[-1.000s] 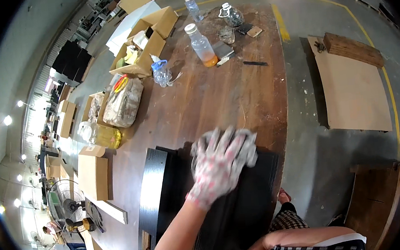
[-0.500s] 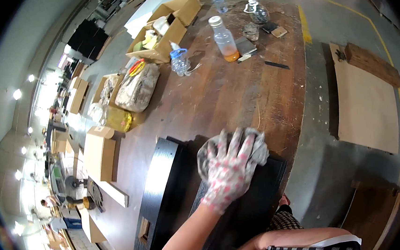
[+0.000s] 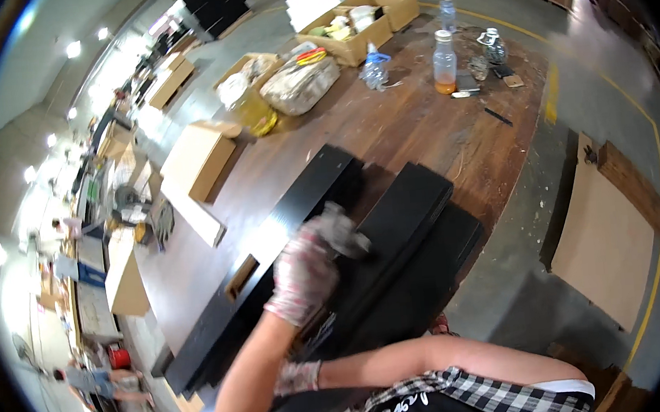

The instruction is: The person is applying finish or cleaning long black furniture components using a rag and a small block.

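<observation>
My left hand (image 3: 305, 278), in a white glove with pink spots, is closed around a crumpled grey rag (image 3: 340, 232). It is between a long black board (image 3: 289, 228) with a rectangular cut-out and another black wooden piece (image 3: 404, 208); motion smears it a little, and I cannot tell whether the rag touches either. Beneath that second piece, to its right, lies a flat black panel (image 3: 443, 263). My right hand (image 3: 297, 377), gloved too, is low in the picture by the near part of the black pieces. The left forearm partly covers it, and its fingers are hidden.
The brown table (image 3: 417, 133) holds an amber-bottomed bottle (image 3: 444, 61), a blue-topped bottle (image 3: 375, 67), a yellow-liquid jug (image 3: 251, 113), a wrapped bundle (image 3: 301, 84) and cardboard boxes (image 3: 202, 158). A tan board (image 3: 604, 239) is right of the table. A co-worker (image 3: 104, 382) is far left.
My left hand has lifted the rag from the right-hand black panel and moved left, bunching it. A raised black piece now shows over that panel. My right hand has come into view; the view has shifted.
</observation>
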Action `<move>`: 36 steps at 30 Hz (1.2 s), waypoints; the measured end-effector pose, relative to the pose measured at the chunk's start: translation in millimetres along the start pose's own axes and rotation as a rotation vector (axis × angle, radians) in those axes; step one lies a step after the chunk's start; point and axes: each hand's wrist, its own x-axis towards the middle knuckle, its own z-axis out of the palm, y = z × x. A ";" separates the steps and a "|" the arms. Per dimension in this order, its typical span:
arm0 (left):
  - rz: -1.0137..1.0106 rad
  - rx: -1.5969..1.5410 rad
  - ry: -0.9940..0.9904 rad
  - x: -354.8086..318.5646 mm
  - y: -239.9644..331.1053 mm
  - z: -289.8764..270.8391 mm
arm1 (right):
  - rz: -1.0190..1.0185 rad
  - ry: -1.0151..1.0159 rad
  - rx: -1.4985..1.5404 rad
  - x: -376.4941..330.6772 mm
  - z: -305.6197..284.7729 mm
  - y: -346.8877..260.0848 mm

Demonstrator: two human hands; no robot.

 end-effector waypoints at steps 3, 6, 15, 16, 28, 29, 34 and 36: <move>-0.144 -0.355 0.824 -101.2 32.2 -56.4 | 0.177 -0.314 0.072 15.9 29.5 -3.9; -0.342 0.285 1.202 -222.6 77.2 -73.9 | 0.193 -0.108 0.500 20.3 15.4 -5.2; -0.527 0.606 0.481 -236.2 69.2 74.7 | 0.710 0.299 0.474 16.7 -152.8 -27.9; -0.613 0.788 0.390 -227.9 65.5 87.9 | 0.705 0.301 0.417 17.2 -163.2 -28.1; -0.490 0.840 0.357 -218.9 61.6 86.6 | 0.639 0.582 0.391 -7.8 -218.2 -17.5; -0.502 0.852 0.338 -217.7 64.2 86.2 | 0.628 0.613 0.392 -7.3 -226.5 -15.4; -0.542 0.854 0.195 -214.7 79.1 69.1 | 0.565 0.787 0.227 1.9 -265.2 -15.8; -0.550 0.932 0.232 -215.8 89.4 53.5 | 0.526 0.782 0.194 5.9 -275.1 -23.0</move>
